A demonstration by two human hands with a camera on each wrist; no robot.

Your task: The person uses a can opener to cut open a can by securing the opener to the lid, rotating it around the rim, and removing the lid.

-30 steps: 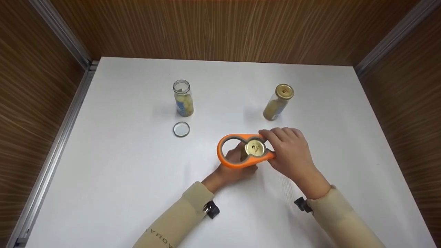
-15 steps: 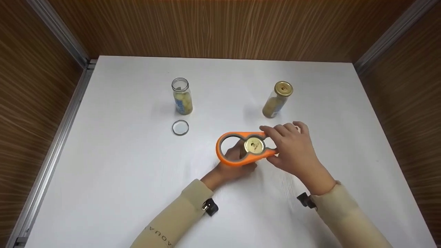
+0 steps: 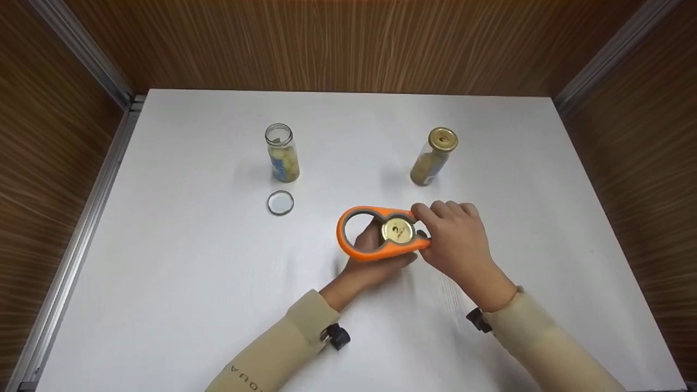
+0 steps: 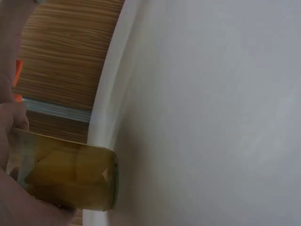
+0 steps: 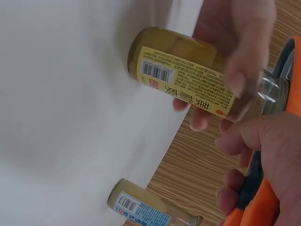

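In the head view, my left hand [image 3: 373, 267] holds a glass jar upright from the left and below. Yellowish pieces and a yellow label show on this jar [image 5: 181, 77] in the right wrist view, where the left thumb lies across it. Around its gold lid [image 3: 397, 231] sits an orange jar opener [image 3: 392, 251] with grey lining, the lid in the smaller ring. My right hand [image 3: 457, 234] grips the opener's handles, fingers curled over them. The jar's base is close over the table in the left wrist view.
An uncapped glass jar [image 3: 284, 163] with pale contents stands at the back left, its loose lid [image 3: 280, 202] lying in front. Another jar with a gold lid [image 3: 442, 139] stands at the back right. Wood-grain panels [image 3: 348, 43] border the white table [image 3: 179, 245].
The right hand's fingers loosened and lifted half a second ago, and now curl round the handles again. The left hand's lower edge has stretched further right under the opener.
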